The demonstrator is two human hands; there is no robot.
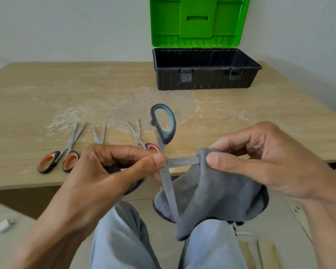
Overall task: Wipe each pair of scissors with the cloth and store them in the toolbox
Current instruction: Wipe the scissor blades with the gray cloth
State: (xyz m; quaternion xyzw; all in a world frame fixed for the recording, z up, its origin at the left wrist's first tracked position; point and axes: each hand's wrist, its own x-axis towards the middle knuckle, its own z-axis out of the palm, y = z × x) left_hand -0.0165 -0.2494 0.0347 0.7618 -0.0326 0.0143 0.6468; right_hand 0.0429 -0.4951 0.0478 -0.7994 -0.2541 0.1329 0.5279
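The left hand pinches a pair of blue-handled scissors near the pivot, thumb and fingertips closed on the metal, with the blue and black handle loop standing up above the fingers. The scissors are spread wide open: one blade runs sideways toward the right hand, the other slants down toward the person's lap. The right hand is clamped on a grey cloth, thumb and fingers squeezing a fold of it around the tip of the sideways blade, while the rest of the cloth hangs down over the knees. Beyond the hands, on the wooden table, lie orange-handled scissors, a pair partly hidden behind the left hand, and pink-handled scissors. At the far edge stands the toolbox, black tray open, green lid upright.
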